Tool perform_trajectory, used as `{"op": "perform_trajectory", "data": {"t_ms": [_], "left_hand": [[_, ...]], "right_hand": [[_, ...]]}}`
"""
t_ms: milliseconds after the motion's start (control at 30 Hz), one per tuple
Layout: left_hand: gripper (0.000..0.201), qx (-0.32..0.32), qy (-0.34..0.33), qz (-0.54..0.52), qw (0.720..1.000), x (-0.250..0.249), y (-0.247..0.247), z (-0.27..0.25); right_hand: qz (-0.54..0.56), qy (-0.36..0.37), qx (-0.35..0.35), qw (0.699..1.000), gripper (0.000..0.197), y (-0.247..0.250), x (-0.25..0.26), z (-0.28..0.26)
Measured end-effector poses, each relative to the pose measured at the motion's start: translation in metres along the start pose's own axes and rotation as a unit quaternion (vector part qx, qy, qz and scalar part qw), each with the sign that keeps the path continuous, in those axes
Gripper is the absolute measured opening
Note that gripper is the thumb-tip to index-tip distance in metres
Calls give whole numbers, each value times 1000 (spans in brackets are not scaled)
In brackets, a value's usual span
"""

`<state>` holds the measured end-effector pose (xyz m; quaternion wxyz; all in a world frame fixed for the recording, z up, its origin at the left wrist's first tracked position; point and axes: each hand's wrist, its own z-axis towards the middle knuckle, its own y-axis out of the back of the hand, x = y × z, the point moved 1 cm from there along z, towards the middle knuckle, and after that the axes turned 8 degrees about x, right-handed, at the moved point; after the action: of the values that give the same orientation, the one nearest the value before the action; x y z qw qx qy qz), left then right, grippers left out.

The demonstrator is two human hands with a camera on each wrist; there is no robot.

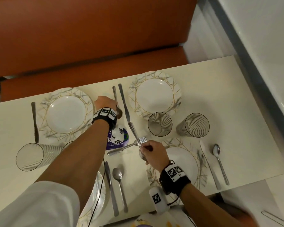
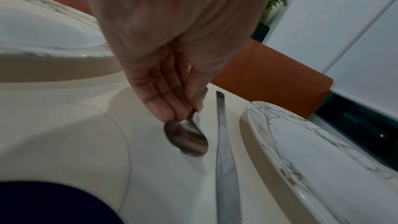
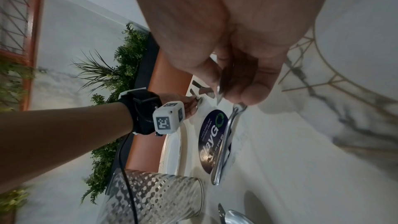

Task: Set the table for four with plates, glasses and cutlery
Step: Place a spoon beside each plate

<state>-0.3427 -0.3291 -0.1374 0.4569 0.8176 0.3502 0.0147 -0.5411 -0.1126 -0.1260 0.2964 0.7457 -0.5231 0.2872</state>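
Note:
Four marbled plates lie on the cream table: far left (image 1: 66, 114), far right (image 1: 155, 94), near right (image 1: 187, 163) and near left (image 1: 98, 195). My left hand (image 1: 105, 102) pinches a spoon (image 2: 187, 139) by its neck between the two far plates, its bowl low over the table beside a knife (image 1: 124, 104). My right hand (image 1: 150, 149) grips a bundle of cutlery at the table's middle: two forks (image 1: 142, 140) and a spoon bowl stick out. One fork handle (image 3: 224, 142) reaches over a purple sticker (image 3: 212, 142).
Two ribbed glasses (image 1: 160, 124) (image 1: 193, 125) stand by the right plates, and a third glass (image 1: 29, 157) at the left. Knives and spoons lie by the near plates, e.g. a spoon (image 1: 218, 154). An orange bench (image 1: 88, 38) runs behind the table.

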Motion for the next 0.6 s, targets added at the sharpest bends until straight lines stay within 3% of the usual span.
{"op": "perform_trajectory", "data": {"t_ms": [200, 267, 433, 600], "left_hand": [[23, 27, 2, -60, 998, 8, 0, -2], [25, 2, -4, -89, 996, 7, 5, -9], [28, -60, -14, -121, 991, -4, 25, -52], [24, -32, -45, -162, 985, 4, 30, -104]], "right_hand": [[-12, 10, -33, 999, 5, 4, 8, -2], [-9, 12, -34, 999, 5, 3, 10, -3], [-10, 16, -35, 999, 7, -3, 14, -9], [8, 43, -60, 997, 5, -17, 25, -18]]}}
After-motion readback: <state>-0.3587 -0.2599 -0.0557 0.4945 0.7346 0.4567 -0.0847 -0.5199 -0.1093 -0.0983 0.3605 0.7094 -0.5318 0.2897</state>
